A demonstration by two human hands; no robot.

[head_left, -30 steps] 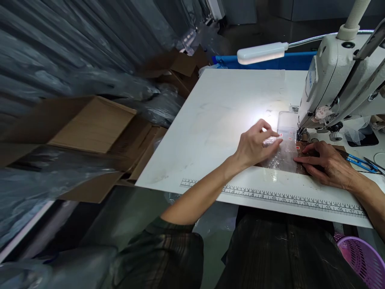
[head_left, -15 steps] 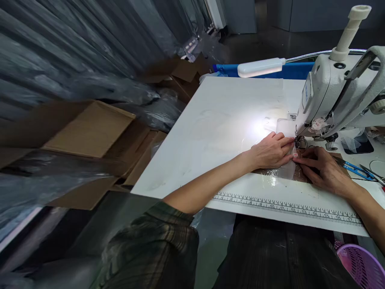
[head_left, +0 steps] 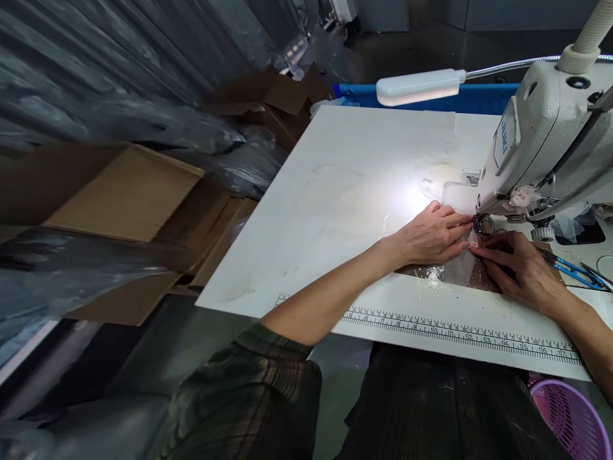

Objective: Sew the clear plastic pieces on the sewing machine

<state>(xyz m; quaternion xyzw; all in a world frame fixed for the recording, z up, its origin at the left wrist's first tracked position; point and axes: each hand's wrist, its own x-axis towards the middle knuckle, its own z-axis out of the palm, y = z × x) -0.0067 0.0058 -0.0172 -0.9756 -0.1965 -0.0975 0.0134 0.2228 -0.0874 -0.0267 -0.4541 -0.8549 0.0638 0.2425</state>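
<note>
A sheer white piece of fabric (head_left: 456, 271) lies under the needle area of a white sewing machine (head_left: 531, 140). My left hand (head_left: 431, 235) rests flat on it, fingers stretched toward the presser foot (head_left: 477, 222). Just right of the foot, my right hand (head_left: 520, 265) pinches the fabric's edge between thumb and forefinger, where a small pinkish spot shows. Both hands' fingertips nearly meet there. Beneath the fabric is a shiny brown patch (head_left: 416, 271) on the tabletop. The needle tip is too small to make out.
The white table (head_left: 306, 211) has a printed ruler (head_left: 431, 327) along its front edge. Blue thread snips (head_left: 577, 271) lie right of my right hand. A lamp (head_left: 421, 87) hangs over the back. Cardboard boxes (head_left: 127, 195) stand left; a purple basket (head_left: 572, 415) sits below right.
The camera view has shifted slightly, so the machine appears larger and farther right. Both hands stay at the presser foot, with the fabric in nearly the same place.
</note>
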